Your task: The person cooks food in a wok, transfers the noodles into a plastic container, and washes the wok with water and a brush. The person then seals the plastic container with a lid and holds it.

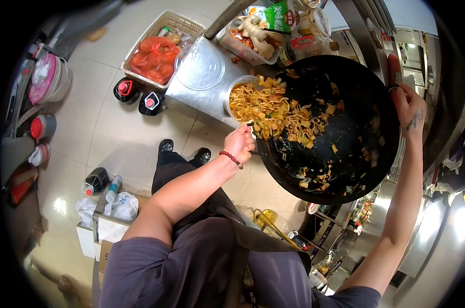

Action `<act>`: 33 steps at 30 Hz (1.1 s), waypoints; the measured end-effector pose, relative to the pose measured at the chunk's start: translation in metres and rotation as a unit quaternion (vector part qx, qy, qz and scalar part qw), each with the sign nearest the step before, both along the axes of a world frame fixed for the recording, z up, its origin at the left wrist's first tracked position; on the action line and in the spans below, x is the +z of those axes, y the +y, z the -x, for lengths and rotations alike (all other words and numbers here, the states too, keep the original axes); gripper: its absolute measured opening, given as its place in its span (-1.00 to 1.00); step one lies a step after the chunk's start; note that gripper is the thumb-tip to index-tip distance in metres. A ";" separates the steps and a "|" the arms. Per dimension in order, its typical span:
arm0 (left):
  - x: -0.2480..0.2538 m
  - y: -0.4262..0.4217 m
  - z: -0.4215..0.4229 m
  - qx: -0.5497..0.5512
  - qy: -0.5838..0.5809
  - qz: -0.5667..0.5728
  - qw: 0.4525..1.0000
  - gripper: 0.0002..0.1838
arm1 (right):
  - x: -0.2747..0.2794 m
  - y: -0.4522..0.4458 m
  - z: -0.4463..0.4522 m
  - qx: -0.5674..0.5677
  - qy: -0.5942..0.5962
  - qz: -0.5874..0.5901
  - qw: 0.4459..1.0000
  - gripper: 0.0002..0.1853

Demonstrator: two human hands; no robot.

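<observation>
Head view shows glossy, brown-sauced noodles [261, 105] mixed with chopped vegetables [307, 134].

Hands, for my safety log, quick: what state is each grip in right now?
Left hand: closed on a dark-ended handle; tool unclear.
Right hand: closed at the edge of the wok.

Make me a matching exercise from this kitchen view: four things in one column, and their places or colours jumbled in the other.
1. Red bag
2. Round clear lid
3. Wok
4. Bracelet

A. Lying on the metal counter
B. On the wrist of the left hand
C. In the woven basket
D. Black, with bits of food inside

Pairs: 1-C, 2-A, 3-D, 4-B
</observation>
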State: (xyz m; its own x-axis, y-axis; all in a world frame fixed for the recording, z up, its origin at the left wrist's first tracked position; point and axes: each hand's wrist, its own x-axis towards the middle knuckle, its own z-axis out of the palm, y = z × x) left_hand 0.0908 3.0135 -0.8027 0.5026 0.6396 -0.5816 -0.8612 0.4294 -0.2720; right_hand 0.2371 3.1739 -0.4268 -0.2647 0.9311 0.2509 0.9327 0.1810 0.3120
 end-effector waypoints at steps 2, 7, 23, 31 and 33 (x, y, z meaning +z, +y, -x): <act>-0.001 -0.001 0.001 0.000 -0.008 0.002 1.000 -0.75 | 0.000 0.001 0.006 0.006 0.002 0.001 1.000 -0.73; 0.005 0.000 0.010 -0.021 -0.016 0.032 0.999 -0.73 | -0.003 0.003 0.023 -0.032 0.007 0.010 0.999 -0.72; 0.014 0.033 0.032 -0.069 0.032 0.014 0.997 -0.77 | 0.013 -0.013 0.000 -0.084 -0.039 0.046 0.995 -0.72; 0.024 0.034 0.049 -0.093 -0.010 0.026 0.995 -0.79 | 0.022 0.024 -0.005 -0.092 -0.112 0.085 0.986 -0.69; 0.022 0.041 0.055 -0.103 -0.011 0.027 0.994 -0.79 | 0.017 0.023 0.016 -0.129 -0.069 0.085 0.986 -0.70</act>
State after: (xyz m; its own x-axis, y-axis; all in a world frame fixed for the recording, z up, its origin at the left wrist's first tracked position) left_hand 0.0359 3.0541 -0.7804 0.6326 0.4901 -0.5996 -0.7499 0.5812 -0.3161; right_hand 0.2210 3.1970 -0.4102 -0.0338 0.9973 0.0648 0.9055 0.0031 0.4243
